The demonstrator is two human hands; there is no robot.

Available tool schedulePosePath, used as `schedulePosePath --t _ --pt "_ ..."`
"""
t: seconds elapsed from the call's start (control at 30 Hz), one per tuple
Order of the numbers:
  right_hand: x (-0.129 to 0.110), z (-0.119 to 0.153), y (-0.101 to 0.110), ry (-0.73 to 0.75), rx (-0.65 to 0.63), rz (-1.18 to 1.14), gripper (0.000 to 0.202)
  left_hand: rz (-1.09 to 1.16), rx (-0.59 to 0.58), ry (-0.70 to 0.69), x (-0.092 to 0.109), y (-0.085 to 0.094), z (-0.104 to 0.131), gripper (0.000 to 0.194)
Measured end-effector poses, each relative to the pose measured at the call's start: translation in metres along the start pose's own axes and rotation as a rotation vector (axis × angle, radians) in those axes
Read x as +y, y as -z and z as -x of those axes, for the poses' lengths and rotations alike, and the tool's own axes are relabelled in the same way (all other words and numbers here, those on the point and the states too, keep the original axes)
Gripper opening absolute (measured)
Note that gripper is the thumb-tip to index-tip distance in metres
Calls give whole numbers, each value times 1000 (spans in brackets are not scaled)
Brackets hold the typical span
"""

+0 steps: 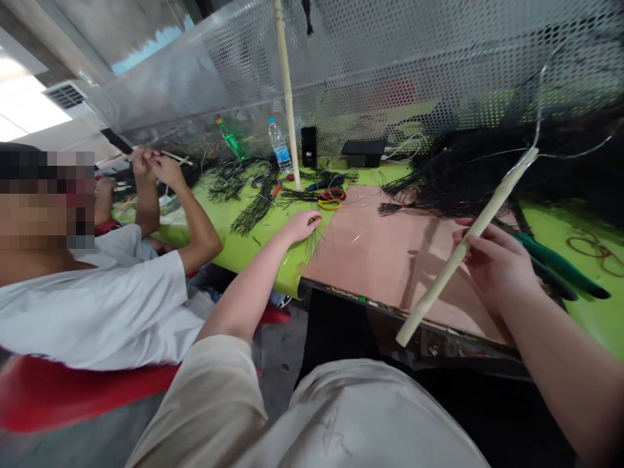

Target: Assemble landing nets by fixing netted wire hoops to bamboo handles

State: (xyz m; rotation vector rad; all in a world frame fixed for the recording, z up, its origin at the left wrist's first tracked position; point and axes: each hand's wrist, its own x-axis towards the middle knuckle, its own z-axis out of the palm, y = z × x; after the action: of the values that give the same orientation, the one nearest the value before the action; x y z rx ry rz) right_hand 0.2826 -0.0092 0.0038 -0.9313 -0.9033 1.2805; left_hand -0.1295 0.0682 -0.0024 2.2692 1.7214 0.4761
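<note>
My right hand (502, 260) is closed around a pale wooden stick (441, 276), which slants up and to the right above the table. Thin metal wire (537, 110) is fixed at the stick's upper end and runs off in two directions. My left hand (301, 227) is closed at the board's left edge, with a few thin dark strands (314, 246) showing at its fingers. Just beyond that hand lie scissors (333, 198) with red and yellow handles. Green-handled pliers (560, 263) rest beyond my right hand, partly hidden by it.
A pinkish board (370, 247) covers part of the green tabletop (273, 250). Black strand bundles (256, 208) lie about; a large dark heap (468, 162) is at right. A water bottle (279, 146), upright pole (287, 91) and phone (309, 146) stand behind. A co-worker (97, 292) sits left.
</note>
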Motion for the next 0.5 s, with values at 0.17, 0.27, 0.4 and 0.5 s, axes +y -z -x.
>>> schedulePosePath --t 0.17,0.27,0.4,0.5 --pt "2 1 -1 -105 -25 62 29 61 86 69 -10 10 3 21" --pt "3 2 -4 -138 -29 89 29 78 191 120 -13 20 7 28" --pt "4 4 -8 -164 -21 112 28 60 122 71 -3 21 14 20" --pt "5 4 -7 -162 -6 121 29 -101 -18 -140 12 12 15 16"
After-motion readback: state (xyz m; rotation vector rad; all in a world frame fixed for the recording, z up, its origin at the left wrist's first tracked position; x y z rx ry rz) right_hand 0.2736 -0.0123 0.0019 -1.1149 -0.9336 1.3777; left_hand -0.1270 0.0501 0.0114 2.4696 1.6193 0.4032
